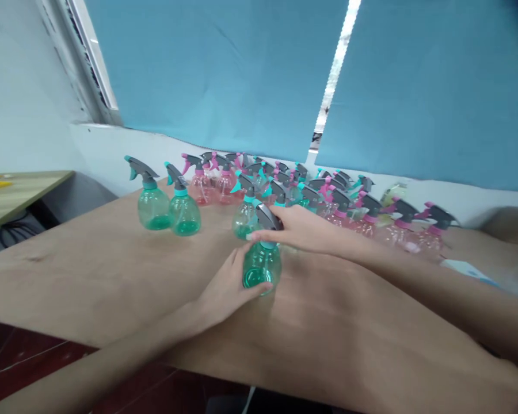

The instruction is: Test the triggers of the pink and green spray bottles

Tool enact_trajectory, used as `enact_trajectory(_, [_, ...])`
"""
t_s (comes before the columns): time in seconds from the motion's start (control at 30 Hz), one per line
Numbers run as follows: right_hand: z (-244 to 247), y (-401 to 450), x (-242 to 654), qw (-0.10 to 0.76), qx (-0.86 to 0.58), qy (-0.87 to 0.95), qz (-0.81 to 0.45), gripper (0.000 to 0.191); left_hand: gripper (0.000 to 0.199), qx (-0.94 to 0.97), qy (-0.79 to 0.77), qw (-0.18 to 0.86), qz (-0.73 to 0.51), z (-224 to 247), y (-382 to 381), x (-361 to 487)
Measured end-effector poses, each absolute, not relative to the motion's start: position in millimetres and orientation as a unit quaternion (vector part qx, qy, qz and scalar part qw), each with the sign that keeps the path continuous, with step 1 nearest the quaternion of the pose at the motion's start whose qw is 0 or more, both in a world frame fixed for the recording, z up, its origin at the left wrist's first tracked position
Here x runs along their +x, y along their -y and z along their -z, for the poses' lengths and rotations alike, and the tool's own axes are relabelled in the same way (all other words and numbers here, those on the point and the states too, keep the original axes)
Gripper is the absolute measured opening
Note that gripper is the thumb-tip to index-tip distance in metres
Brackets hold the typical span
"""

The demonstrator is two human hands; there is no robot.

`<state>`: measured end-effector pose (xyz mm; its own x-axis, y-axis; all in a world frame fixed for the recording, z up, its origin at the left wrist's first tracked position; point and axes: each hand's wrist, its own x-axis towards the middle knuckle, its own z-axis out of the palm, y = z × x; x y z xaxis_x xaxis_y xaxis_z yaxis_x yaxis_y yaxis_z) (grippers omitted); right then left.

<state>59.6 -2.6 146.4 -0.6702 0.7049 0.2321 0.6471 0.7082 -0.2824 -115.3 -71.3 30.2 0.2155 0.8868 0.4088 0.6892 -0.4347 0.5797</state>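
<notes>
A green see-through spray bottle [261,267] with a grey and teal trigger head stands slightly tilted near the middle of the table. My left hand [233,282] is wrapped round its body from the left, thumb across the front low down. From the right, my right hand [291,227] grips the spray head, thumb and fingers on either side of it. Just behind is another green spray bottle [243,218], close to the held one. Two more green ones, a left bottle [152,204] and its neighbour [185,213], stand side by side to the left.
Pink spray bottles [202,187] and green ones crowd the rear of the wooden table [112,264], with several pink ones along the right behind my right arm. A white and blue packet [468,269] lies at the right. Another table [26,190] holds yellow pieces.
</notes>
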Motion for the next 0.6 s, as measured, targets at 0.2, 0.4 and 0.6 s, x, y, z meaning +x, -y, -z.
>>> enact_trajectory(0.2, [-121, 13, 130, 0.180, -0.321, 0.900, -0.233, 0.052, 0.080, 0.784, -0.468, 0.186, -0.363, -24, 69, -65])
enact_trajectory(0.4, [-78, 14, 162, 0.380, -0.334, 0.818, -0.274, 0.053, 0.071, 0.803, -0.413, 0.222, -0.368, -16, 61, -14])
enact_trajectory(0.6, [-52, 5, 177, 0.489, -0.356, 0.750, -0.268, 0.035, 0.075, 0.815, -0.413, 0.212, -0.346, -8, 48, 16])
